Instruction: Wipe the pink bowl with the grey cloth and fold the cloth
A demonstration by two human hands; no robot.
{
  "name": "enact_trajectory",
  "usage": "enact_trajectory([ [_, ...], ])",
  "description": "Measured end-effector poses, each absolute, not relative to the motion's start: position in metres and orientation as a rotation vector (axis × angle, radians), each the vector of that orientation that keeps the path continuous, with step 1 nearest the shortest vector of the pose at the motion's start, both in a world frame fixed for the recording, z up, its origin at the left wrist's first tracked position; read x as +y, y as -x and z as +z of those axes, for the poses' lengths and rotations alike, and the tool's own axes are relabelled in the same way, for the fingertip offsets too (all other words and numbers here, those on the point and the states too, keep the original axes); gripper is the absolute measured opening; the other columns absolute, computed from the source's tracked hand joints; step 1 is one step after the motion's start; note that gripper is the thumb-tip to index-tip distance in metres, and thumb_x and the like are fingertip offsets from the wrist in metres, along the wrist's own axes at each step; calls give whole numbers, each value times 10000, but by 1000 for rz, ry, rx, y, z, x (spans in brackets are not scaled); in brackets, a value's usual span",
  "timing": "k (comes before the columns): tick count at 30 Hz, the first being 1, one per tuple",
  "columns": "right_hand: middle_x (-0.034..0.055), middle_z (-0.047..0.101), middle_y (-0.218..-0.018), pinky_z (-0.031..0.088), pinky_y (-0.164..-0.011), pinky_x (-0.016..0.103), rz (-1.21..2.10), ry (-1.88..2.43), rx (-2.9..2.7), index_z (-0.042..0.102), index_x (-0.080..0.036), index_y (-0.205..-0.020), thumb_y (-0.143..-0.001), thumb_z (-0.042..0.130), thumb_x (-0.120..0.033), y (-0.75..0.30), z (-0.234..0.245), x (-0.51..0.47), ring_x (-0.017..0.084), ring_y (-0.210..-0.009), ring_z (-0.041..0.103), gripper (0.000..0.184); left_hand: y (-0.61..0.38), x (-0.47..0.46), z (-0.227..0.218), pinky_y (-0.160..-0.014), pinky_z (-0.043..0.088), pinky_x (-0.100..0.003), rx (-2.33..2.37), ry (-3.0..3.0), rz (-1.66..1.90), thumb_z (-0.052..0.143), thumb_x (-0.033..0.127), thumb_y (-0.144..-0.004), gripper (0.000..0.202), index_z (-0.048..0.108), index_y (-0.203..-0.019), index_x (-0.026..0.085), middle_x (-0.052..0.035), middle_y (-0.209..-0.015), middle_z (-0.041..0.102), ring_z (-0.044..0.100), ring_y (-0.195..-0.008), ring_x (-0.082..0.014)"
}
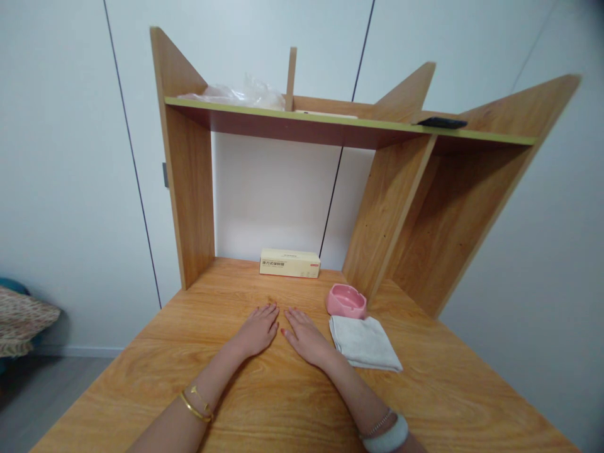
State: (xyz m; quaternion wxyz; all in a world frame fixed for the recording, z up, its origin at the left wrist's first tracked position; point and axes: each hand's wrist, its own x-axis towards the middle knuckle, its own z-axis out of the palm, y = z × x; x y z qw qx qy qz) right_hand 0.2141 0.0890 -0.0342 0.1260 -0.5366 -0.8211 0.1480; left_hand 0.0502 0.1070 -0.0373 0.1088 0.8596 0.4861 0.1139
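Palm down on the wooden desk (pixel 264 402), my left hand (pixel 258 329) lies flat with its fingers stretched forward. Beside it, a small gap away, my right hand (pixel 306 336) also rests flat, thumb pointing toward the left hand. Neither hand holds anything. Just right of my right hand is a folded light grey cloth (pixel 364 343). A pink ashtray (pixel 346 302) with notches in its rim stands behind the cloth. Farther back, beyond my fingertips, a long cream cling film box (pixel 289 264) lies against the back of the desk.
A wooden shelf unit (pixel 191 195) rises from the back of the desk. On its upper board are a clear plastic bag (pixel 245 94) and a dark flat object (pixel 442 123). Patterned fabric (pixel 28 318) shows at far left, beyond the desk's edge.
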Motion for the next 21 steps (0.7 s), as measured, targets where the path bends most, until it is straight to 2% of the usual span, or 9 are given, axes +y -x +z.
enact_trajectory([
  [21,127,236,-1394,128,-1048,358,435,1568,-2400,273,-61,-1325,-863,255,-428,-214,-33,88,214,-1291,147,590,-49,107,-38,-1034,157,-362,1429,-2519,349,251,336,-856,508,322,-1303,107,-115,-1377,275,240,-1267,-205],
])
